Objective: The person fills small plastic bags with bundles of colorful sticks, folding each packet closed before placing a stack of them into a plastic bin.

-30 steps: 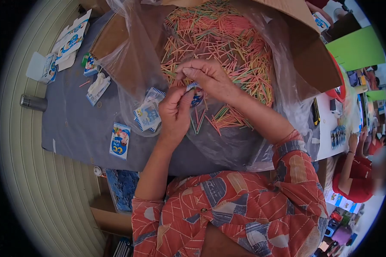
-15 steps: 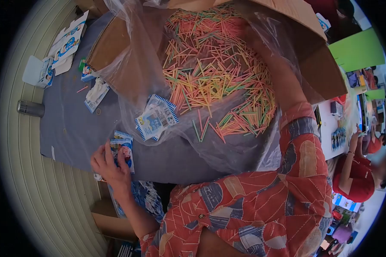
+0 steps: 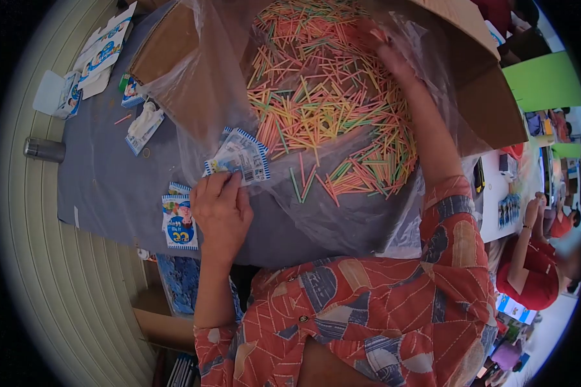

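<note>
Sticks [image 3: 323, 97] pink, green and yellow; packets [image 3: 240, 158] blue-white, edges apparently striped.

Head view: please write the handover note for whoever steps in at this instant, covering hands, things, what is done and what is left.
Left hand: fingertips on the loose packets at the bag's edge; grip unclear.
Right hand: deep in the coloured sticks; open or shut unclear.
Things: sticks heaped in a plastic bag lining a cardboard box.
Done: a packet stack lies on the grey cloth beside the left hand.
Left: a big heap of sticks, and more packets along the cloth.
</note>
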### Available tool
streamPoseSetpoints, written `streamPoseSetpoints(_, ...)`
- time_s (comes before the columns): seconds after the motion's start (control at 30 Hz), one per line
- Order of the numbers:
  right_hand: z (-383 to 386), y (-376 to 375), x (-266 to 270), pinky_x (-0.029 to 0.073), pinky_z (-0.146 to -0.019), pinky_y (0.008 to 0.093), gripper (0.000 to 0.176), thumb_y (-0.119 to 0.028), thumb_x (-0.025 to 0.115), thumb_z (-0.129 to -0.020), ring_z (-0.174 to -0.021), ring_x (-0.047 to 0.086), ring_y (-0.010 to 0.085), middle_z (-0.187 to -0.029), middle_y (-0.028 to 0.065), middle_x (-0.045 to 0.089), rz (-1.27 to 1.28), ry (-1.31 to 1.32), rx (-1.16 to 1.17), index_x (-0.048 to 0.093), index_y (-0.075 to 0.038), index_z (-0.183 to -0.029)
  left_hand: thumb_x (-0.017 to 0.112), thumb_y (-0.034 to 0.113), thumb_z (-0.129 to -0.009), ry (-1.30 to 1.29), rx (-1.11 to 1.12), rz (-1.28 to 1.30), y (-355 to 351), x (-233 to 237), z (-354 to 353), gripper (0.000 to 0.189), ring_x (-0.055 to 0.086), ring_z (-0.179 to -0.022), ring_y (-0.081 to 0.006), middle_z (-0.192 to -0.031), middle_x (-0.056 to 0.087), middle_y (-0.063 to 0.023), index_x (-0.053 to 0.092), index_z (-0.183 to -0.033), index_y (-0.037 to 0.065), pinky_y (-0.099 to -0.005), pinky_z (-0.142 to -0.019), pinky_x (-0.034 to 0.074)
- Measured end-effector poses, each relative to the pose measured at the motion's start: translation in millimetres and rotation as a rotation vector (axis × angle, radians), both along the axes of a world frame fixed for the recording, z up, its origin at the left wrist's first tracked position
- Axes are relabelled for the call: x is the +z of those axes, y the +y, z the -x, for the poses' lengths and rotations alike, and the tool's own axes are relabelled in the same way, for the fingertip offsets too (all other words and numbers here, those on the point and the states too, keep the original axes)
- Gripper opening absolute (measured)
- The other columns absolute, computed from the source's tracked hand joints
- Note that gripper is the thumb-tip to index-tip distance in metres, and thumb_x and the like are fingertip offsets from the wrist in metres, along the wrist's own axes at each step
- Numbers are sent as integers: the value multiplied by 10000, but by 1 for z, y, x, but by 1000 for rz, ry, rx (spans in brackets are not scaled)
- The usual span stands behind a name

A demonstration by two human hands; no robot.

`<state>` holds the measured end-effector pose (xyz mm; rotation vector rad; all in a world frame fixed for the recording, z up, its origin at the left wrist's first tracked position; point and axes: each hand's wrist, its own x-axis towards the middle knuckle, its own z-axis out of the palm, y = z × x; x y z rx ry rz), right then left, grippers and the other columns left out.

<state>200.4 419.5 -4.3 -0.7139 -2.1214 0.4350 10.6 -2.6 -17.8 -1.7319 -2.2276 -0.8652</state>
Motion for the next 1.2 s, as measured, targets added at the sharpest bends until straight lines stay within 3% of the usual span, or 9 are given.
streamPoseSetpoints(0.07,13,-37,13,464,-925,401,478,-413,616,-933,-1089,613,279,-1149,140,670,-202,-237,-289,598,-70,-1266,685,55,-730,-88,6,-46,-2,0,2,256,598,-869,-296,-955,628,-100,696,-983,17,-418,-794,443)
streamPoseSetpoints(0.13,22,-53,15,436,-770,345,549,-501,543,-954,-884,552,141,-1063,60,670,777,-50,-163,609,-65,-1280,690,46,-728,-313,-2,-82,0,2,6,254,603,-854,-302,-935,638,-104,699,-981,22,-414,-775,453)
streamPoseSetpoints(0.27,24,-50,2,402,-740,304,596,-576,493,-953,-799,483,96,-997,27,675,775,-108,215,634,-85,-1260,693,40,-716,-328,94,-45,4,5,6,215,603,-859,-308,-938,630,-113,701,-931,25,-417,-755,457)
streamPoseSetpoints(0.37,31,-54,-22,418,-922,331,627,-622,545,-895,-1007,622,218,-841,48,688,583,-422,90,638,-81,-1197,687,30,-710,34,31,6,3,0,3,216,588,-859,-313,-910,605,-117,696,-927,27,-426,-741,460)
streamPoseSetpoints(0.47,31,-65,-55,356,-997,334,614,-648,524,-893,-1083,585,217,-982,78,684,-367,-220,-218,666,-128,-1187,686,17,-699,-64,17,-128,1,-4,11,252,566,-856,-314,-891,572,-114,687,-951,22,-424,-737,465)
streamPoseSetpoints(0.6,29,-62,-10,289,-1105,374,521,-446,482,-998,-1298,453,216,-1286,84,596,597,-315,213,546,-84,-1367,682,2,-710,-31,26,-85,-3,-5,9,234,564,-869,-316,-916,575,-118,687,-944,3,-414,-736,474)
streamPoseSetpoints(0.77,37,-113,28,436,-909,361,286,-254,533,-993,-812,584,177,-823,34,621,1088,593,533,628,-29,-1139,670,-1,-758,-191,15,-38,-6,8,6,142,573,-882,-325,-915,593,-128,682,-899,-16,-407,-744,472)
streamPoseSetpoints(0.97,44,-176,32,409,-701,303,209,-217,555,-974,-551,347,101,-526,-58,289,1322,612,787,638,-52,-1071,689,-30,-809,-770,-44,-98,2,7,17,84,573,-692,-170,-775,602,-90,678,-888,-56,-273,-632,447)
streamPoseSetpoints(1.2,72,-224,59,469,-827,341,556,-471,357,-1042,-810,595,179,-787,41,621,981,307,976,653,-11,-1139,710,-48,-806,-958,-166,-368,29,2,-12,80,547,-711,-89,-786,599,-33,672,-877,-51,-230,-634,429)
